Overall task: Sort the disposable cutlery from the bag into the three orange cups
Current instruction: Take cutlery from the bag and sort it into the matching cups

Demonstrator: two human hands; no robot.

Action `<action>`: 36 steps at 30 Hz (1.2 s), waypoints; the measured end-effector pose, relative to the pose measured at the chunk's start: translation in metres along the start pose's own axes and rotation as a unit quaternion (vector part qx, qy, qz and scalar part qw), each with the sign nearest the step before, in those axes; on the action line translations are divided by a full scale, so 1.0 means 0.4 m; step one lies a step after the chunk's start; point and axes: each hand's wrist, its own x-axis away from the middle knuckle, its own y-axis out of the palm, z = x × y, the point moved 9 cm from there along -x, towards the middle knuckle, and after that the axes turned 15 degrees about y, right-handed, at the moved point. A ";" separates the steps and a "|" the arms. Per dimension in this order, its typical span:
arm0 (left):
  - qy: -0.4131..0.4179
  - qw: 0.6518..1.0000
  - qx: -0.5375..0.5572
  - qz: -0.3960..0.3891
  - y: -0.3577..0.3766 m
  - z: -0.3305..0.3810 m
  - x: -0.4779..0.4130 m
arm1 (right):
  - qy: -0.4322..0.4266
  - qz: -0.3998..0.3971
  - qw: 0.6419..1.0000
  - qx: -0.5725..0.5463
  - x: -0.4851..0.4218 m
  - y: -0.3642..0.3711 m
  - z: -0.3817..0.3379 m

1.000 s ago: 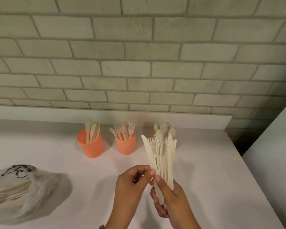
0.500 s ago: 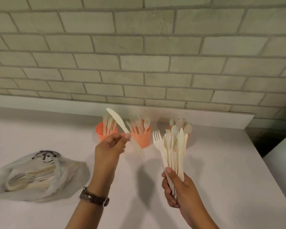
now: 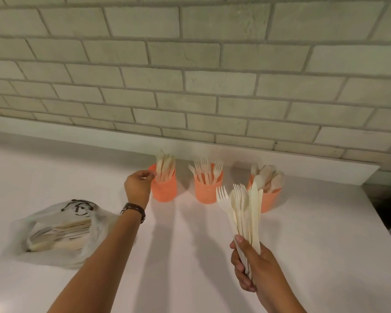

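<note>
Cutlery, right hand (left hand slack)

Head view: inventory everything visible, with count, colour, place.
left cup: one, orange, back row, holds pale knives
middle cup: one, orange, back row, holds pale forks
right cup: one, orange, back row, holds pale spoons
bag: one, translucent with black print, lying at left, cutlery inside
cutlery bundle: one, pale, upright, front right
counter: one, white, under everything
brick wall: one, grey, behind
watch: one, brown strap, left wrist
left hand: at left cup's rim, grip unclear
right hand: grips cutlery bundle
</note>
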 end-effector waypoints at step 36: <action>-0.052 0.933 0.294 -0.201 0.124 0.338 0.490 | -0.110 0.083 0.990 0.017 0.093 -0.011 -0.045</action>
